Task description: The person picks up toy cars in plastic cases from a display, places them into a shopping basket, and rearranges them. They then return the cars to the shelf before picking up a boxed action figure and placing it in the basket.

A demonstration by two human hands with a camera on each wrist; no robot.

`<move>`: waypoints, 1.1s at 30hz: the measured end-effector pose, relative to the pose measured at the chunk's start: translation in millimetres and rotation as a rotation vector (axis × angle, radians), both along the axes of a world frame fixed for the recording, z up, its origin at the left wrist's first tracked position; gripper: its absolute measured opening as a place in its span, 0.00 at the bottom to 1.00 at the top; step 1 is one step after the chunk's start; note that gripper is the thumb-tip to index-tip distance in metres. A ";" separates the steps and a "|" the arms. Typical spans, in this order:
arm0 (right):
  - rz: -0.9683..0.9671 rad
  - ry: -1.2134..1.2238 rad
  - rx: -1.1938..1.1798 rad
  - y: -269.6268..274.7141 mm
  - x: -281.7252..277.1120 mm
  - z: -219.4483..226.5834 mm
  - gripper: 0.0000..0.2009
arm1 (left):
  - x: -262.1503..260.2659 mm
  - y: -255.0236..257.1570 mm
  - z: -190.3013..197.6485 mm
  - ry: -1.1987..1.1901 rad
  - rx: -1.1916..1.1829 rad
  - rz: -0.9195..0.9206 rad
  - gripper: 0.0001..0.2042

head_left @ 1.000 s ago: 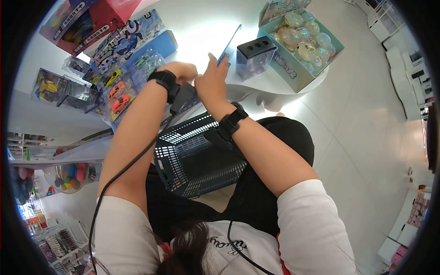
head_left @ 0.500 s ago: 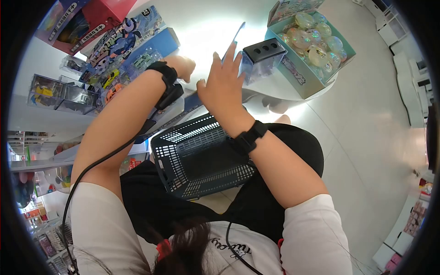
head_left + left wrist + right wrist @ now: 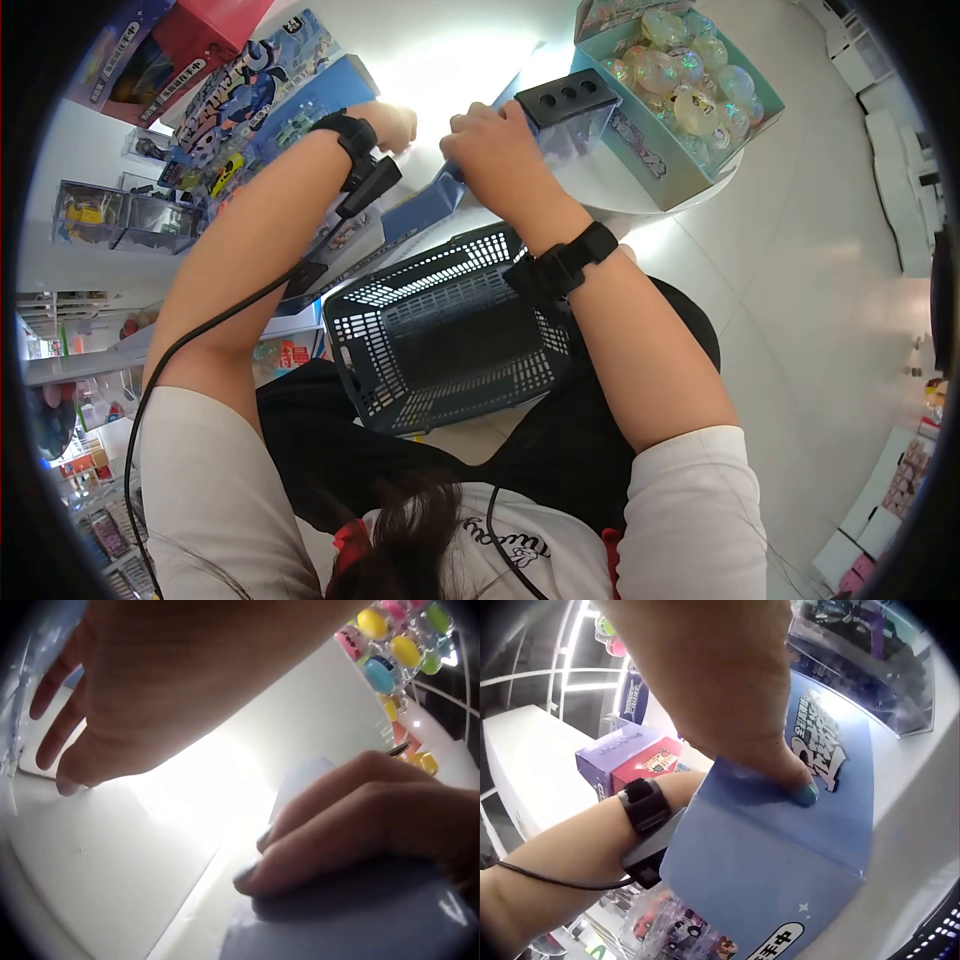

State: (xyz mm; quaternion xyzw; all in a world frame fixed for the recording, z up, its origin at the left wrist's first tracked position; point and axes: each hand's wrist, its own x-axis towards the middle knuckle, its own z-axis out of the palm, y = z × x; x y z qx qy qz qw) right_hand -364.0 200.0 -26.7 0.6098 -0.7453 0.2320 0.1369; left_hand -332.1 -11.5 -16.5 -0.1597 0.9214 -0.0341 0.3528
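My right hand [image 3: 500, 165] grips the edge of a blue cardboard box [image 3: 425, 212] at the table's front, above the basket. The right wrist view has the thumb laid along the outer face of this blue box [image 3: 780, 832], which carries white lettering. In the left wrist view, fingers [image 3: 300, 847] with painted nails curl over its edge. Left of it, my left hand [image 3: 392, 125] reaches over the white table; the left wrist view shows its loosely extended fingers [image 3: 60, 735] with nothing held. The palm side is hidden in the head view.
A dark shopping basket [image 3: 375, 405] sits between the knees. A clear case with a black lid [image 3: 568, 97] stands beside an open box of shiny balls [image 3: 665, 185]. Boxed toy cars [image 3: 228, 175] and a patterned display box [image 3: 255, 85] line the left. A cable [image 3: 205, 330] trails along the left arm.
The hands, close together at first, have moved apart, the left hand going left. The right hand's spread fingers have closed over the blue box's edge, and more of that box shows above the basket.
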 end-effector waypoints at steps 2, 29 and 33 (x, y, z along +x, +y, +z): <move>-0.042 0.020 0.028 7.7 3.3 -0.7 0.04 | 9.4 -8.4 -5.5 0.146 0.007 -0.147 0.20; -0.219 -0.001 0.066 -3.1 20.5 1.0 0.02 | -11.5 -20.1 -3.0 -0.033 -0.024 -0.364 0.18; -0.243 -0.004 0.070 -4.0 21.7 1.3 0.02 | -13.2 -15.0 -0.6 -0.062 -0.018 -0.339 0.16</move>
